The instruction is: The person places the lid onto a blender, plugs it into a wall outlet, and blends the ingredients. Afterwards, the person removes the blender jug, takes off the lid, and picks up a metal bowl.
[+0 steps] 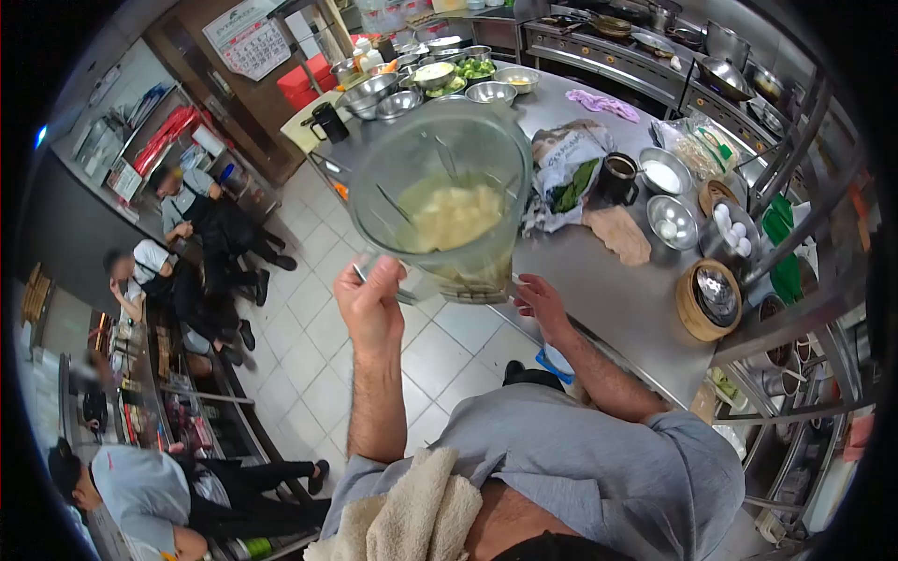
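My left hand [374, 294] is closed round the handle of a clear blender jar [510, 201], raised in front of me. Pale chunks in a yellowish liquid [454, 220] lie inside it, and its wide mouth is tilted toward me. My right hand [543, 307] is beside the jar's base with its fingers apart. Whether its fingertips touch the base, I cannot tell. The steel table [599, 290] extends behind and to the right of the jar.
Metal bowls [402, 103] with cut vegetables stand at the table's far end. A dark mug [617, 178], a bowl of eggs [732, 231] and a bamboo steamer [697, 323] are on the right. Stoves line the back. Several people are at the left, beyond the tiled floor [304, 243].
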Demonstrator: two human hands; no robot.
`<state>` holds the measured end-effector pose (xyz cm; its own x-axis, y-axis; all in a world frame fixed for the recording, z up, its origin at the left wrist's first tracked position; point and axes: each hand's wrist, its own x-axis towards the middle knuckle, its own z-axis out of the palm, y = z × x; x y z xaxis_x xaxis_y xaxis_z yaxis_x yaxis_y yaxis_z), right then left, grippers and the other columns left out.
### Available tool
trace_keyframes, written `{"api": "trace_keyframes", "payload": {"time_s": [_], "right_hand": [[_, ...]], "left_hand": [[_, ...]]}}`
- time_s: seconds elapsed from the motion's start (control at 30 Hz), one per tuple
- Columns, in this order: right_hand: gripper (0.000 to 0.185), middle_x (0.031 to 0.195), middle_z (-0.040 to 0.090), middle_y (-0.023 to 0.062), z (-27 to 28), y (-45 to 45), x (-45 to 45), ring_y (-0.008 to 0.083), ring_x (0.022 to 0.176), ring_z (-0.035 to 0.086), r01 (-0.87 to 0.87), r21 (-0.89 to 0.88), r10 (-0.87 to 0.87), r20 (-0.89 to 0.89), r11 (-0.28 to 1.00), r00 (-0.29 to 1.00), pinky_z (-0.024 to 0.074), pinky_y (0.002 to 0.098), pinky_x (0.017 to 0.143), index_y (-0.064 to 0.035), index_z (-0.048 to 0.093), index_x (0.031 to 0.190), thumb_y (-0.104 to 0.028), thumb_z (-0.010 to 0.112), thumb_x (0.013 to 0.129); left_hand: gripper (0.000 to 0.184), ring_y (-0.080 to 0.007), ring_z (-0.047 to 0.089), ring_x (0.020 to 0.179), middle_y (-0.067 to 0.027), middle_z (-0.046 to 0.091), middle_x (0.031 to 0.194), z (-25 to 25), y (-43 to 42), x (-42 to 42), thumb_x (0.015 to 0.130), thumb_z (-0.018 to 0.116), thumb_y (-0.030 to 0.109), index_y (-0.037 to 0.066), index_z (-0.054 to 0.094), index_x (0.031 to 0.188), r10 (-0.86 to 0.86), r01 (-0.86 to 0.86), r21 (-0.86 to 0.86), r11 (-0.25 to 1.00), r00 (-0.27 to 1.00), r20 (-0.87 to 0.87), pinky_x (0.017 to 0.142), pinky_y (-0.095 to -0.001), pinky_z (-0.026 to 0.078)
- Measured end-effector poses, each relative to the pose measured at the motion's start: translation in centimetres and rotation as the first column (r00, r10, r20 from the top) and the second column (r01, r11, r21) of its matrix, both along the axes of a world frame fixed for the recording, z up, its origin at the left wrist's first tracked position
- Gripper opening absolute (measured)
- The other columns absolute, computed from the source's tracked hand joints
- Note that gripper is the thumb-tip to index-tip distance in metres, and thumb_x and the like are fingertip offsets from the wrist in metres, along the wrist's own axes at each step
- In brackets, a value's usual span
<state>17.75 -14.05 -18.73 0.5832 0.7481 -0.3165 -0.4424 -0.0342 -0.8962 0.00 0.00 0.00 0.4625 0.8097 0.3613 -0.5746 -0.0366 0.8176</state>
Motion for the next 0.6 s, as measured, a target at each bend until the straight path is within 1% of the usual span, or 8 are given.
{"api": "trace_keyframes", "payload": {"time_s": [0.07, 0.1, 0.17, 0.2, 0.37, 0.43, 0.57, 0.6], "right_hand": [[0.038, 0.09, 0.055, 0.0029, -0.3, -0.7, -0.4, 0.012, 0.077, 0.054, 0.002, -0.035, 0.001, 0.093, 0.999, 0.996, 0.0423, 0.0257, 0.066, -0.006, 0.052, 0.113, -0.025, 0.059, 0.082], [0.038, 0.09, 0.055, 0.0029, 0.3, 6.5, 2.7, 0.012, 0.077, 0.054, 0.02, 0.014, -0.021, 0.056, 1.0, 0.998, 0.0423, 0.0257, 0.066, -0.006, 0.052, 0.113, -0.025, 0.059, 0.082], [0.034, 0.087, 0.056, 0.0027, 0.8, 7.8, 4.9, 0.0103, 0.075, 0.054, -0.008, -0.05, 0.017, 0.201, 0.999, 0.979, 0.0418, 0.0239, 0.065, -0.0048, 0.053, 0.11, -0.022, 0.059, 0.081], [0.031, 0.085, 0.056, 0.0027, 0.5, 8.4, 5.8, 0.0094, 0.074, 0.054, 0.02, -0.014, -0.017, 0.212, 1.0, 0.977, 0.0418, 0.0233, 0.064, -0.0047, 0.054, 0.108, -0.019, 0.058, 0.081], [0.027, 0.084, 0.057, 0.0016, 0.5, 10.9, 7.6, 0.0097, 0.075, 0.055, 0.149, 0.002, -0.147, 0.161, 0.989, 0.976, 0.0422, 0.0232, 0.062, -0.0042, 0.055, 0.105, -0.017, 0.059, 0.081], [0.025, 0.082, 0.057, 0.0008, -0.4, 11.5, 7.6, 0.0102, 0.073, 0.056, 0.279, -0.029, -0.273, 0.137, 0.96, 0.952, 0.0421, 0.0231, 0.061, -0.0043, 0.056, 0.103, -0.017, 0.059, 0.082], [0.024, 0.082, 0.058, 0.0013, -1.4, 12.9, 6.6, 0.0108, 0.071, 0.056, 0.465, -0.049, -0.456, 0.124, 0.884, 0.881, 0.0422, 0.0235, 0.06, -0.0038, 0.057, 0.102, -0.017, 0.059, 0.082], [0.024, 0.082, 0.058, 0.0013, -1.3, 13.4, 6.5, 0.0108, 0.071, 0.056, 0.487, -0.052, -0.478, 0.129, 0.872, 0.869, 0.0422, 0.0235, 0.06, -0.0038, 0.057, 0.102, -0.017, 0.059, 0.082]], "left_hand": [[0.014, -0.0066, 0.035, 0.046, 0.0003, 0.046, 0.054, 1.2, 0.2, 0.4, 0.076, 0.063, 0.009, -0.003, 0.056, 0.075, 0.033, -0.032, -0.028, 0.999, 0.998, 0.052, 0.055, -0.0255, 0.038], [0.014, -0.0066, 0.035, 0.046, 0.0003, 0.046, 0.054, 3.6, 6.9, 4.6, 0.076, 0.063, 0.009, -0.003, 0.056, 0.075, 0.013, -0.013, 0.023, 1.0, 1.0, 0.017, 0.055, -0.0255, 0.038], [0.014, -0.0059, 0.031, 0.045, 0.0031, 0.041, 0.052, 4.3, 10.0, 7.2, 0.078, 0.062, 0.01, 0.0, 0.055, 0.069, -0.059, 0.056, 0.038, 0.998, 0.994, 0.097, 0.054, -0.0252, 0.036], [0.019, -0.0056, 0.027, 0.044, 0.0051, 0.036, 0.051, 4.7, 11.2, 8.6, 0.079, 0.061, 0.011, 0.004, 0.051, 0.065, -0.067, 0.063, 0.038, 0.997, 0.992, 0.105, 0.053, -0.0255, 0.034], [0.023, -0.005, 0.025, 0.043, 0.0067, 0.031, 0.05, 6.1, 18.1, 14.2, 0.079, 0.062, 0.013, 0.009, 0.047, 0.062, -0.174, 0.17, 0.054, 0.984, 0.98, 0.096, 0.054, -0.0246, 0.035], [0.024, -0.0046, 0.024, 0.043, 0.0074, 0.031, 0.05, 6.3, 20.0, 16.2, 0.079, 0.063, 0.014, 0.01, 0.048, 0.06, -0.193, 0.195, -0.008, 0.981, 0.978, 0.072, 0.053, -0.0234, 0.034], [0.016, -0.0041, 0.027, 0.043, 0.0067, 0.037, 0.05, 5.5, 23.8, 19.6, 0.074, 0.069, 0.014, 0.004, 0.056, 0.072, -0.304, 0.304, -0.001, 0.953, 0.952, 0.046, 0.053, -0.0228, 0.034], [0.022, -0.0039, 0.029, 0.044, 0.0064, 0.04, 0.052, 5.5, 24.5, 20.2, 0.07, 0.073, 0.016, 0.002, 0.058, 0.079, -0.346, 0.347, -0.024, 0.937, 0.937, 0.052, 0.053, -0.0233, 0.034]]}}
